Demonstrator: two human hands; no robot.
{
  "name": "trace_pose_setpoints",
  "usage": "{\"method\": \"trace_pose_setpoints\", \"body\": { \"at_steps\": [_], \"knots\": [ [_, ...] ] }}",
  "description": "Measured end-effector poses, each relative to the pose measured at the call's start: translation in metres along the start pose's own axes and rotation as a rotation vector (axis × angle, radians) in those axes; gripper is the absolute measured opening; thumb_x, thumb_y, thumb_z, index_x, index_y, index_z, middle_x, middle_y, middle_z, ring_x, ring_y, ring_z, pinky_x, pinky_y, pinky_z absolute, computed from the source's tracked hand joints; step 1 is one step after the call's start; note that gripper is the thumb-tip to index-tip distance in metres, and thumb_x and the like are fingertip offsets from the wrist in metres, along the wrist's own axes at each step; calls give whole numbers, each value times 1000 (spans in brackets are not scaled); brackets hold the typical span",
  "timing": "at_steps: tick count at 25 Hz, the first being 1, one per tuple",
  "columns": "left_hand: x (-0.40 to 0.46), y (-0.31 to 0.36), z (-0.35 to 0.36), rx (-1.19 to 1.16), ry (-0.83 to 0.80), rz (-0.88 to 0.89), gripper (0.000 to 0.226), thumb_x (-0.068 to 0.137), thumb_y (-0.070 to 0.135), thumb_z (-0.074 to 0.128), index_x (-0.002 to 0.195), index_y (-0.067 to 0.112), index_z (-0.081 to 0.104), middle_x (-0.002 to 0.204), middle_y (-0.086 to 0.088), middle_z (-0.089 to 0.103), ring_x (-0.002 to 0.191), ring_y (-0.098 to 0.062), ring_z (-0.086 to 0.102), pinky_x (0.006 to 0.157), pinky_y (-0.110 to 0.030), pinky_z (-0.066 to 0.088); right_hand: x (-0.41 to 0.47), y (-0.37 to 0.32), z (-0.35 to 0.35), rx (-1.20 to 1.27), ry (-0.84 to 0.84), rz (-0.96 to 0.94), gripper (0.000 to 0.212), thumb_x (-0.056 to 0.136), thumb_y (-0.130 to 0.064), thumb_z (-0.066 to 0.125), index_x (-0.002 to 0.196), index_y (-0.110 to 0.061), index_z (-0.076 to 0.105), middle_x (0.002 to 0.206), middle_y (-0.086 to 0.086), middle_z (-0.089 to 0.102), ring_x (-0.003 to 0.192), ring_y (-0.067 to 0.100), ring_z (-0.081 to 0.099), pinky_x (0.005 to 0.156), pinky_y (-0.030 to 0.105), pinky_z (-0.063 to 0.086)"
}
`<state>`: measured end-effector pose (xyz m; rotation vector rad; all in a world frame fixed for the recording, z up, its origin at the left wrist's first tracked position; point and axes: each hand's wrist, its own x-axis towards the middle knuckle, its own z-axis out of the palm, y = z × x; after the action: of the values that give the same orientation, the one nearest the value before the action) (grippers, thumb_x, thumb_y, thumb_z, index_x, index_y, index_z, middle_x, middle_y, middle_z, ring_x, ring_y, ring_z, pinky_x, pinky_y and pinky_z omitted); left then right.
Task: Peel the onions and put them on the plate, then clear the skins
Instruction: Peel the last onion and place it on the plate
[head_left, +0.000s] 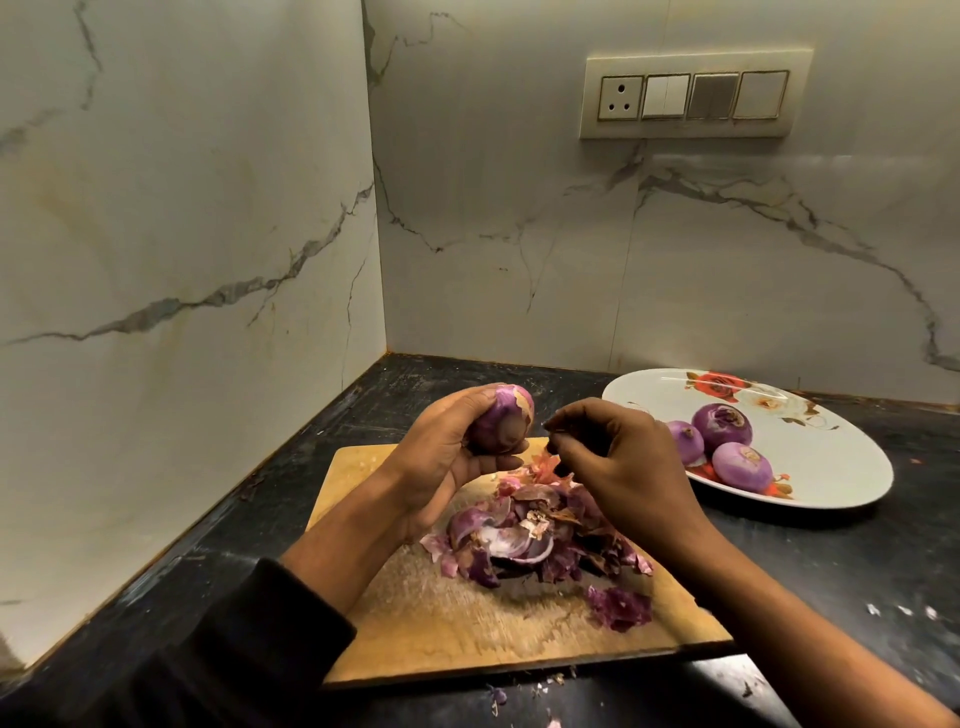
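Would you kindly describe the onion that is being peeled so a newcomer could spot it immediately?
Find the wooden cutting board on the black counter. Above its far left corner, the left hand grips one onion. Unlike the three onions on the floral plate, it carries papery skin.

No text, label, brand, number or sign can be read anywhere in this view. The switch panel (695, 96) on the wall carries a socket and plain switches with no lettering that shows, and the plate (831, 467) bears only a printed flower pattern, no words. The cutting board (441, 623) and the dark counter (857, 571) show only scratches and marks, none of which form letters or figures.
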<state>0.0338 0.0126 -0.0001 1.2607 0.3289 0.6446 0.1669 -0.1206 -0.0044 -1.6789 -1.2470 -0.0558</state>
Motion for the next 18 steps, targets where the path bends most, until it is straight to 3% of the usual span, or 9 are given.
{"method": "trace_pose_setpoints", "body": {
  "at_steps": [2,4,9,12,18],
  "knots": [
    [1,0,-1,-18,-14,-11,25,102,24,51,110,5,65,101,-19,72,89,-30,72,76,-39,61,0,-1,1,-46,-29,-23,5,88,-23,73,92,-21,75,75,-12,70,68,2,66,59,17,52],
    [2,-1,-1,-14,-27,-8,25,102,23,51,109,4,66,100,-18,72,87,-27,72,76,-40,61,0,-1,1,-56,-35,-41,11,86,-31,74,87,-21,77,73,-11,71,69,3,65,59,20,52],
    [1,-1,0,33,-39,-2,25,103,23,48,111,7,65,104,-20,72,93,-34,72,76,-37,62,0,-1,0,-20,45,-73,7,86,-23,76,93,-21,74,83,-14,70,80,-1,66,68,12,52],
    [0,-2,1,69,-57,-16,26,104,25,46,110,11,67,107,-21,71,100,-40,70,77,-36,63,0,-1,1,26,100,-59,19,87,-24,74,106,-23,71,91,-17,69,88,-8,66,75,9,52],
    [2,-4,1,146,-87,-37,34,103,27,48,126,5,60,119,-25,64,103,-35,70,84,-40,61,0,-1,8,65,102,-76,26,88,-22,74,113,-21,74,93,-24,68,88,-9,67,76,11,54]
  ]
}}
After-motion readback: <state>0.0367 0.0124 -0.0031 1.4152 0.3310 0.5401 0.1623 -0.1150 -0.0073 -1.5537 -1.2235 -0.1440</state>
